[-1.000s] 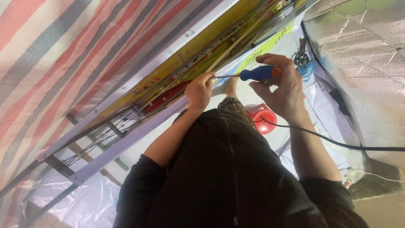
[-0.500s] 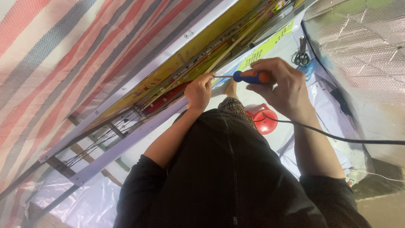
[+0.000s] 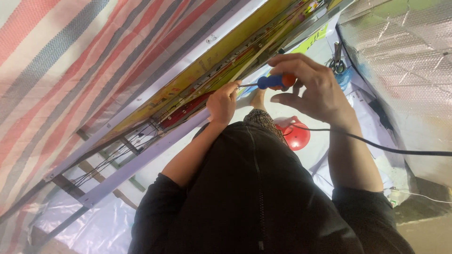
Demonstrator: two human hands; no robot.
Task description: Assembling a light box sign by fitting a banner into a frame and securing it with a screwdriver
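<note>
My right hand (image 3: 310, 87) grips a screwdriver (image 3: 270, 83) with a blue and orange handle; its thin shaft points left toward the edge of a long yellow panel (image 3: 212, 70) set in a white frame (image 3: 141, 157). My left hand (image 3: 222, 102) rests against that frame, fingers curled right at the screwdriver tip. Whether the left fingers pinch a small part is hidden. Red strips and thin wires run along the inside of the panel.
A red, white and grey striped tarp (image 3: 61, 61) fills the left. A red round object (image 3: 295, 135) lies below my hands, a black cable (image 3: 376, 146) crosses my right forearm, scissors (image 3: 337, 59) lie at the upper right, and silver bubble foil (image 3: 405, 61) covers the right side.
My right hand has shifted slightly left and turned on the screwdriver, fingers now spread over the handle end. The left hand stays at the frame.
</note>
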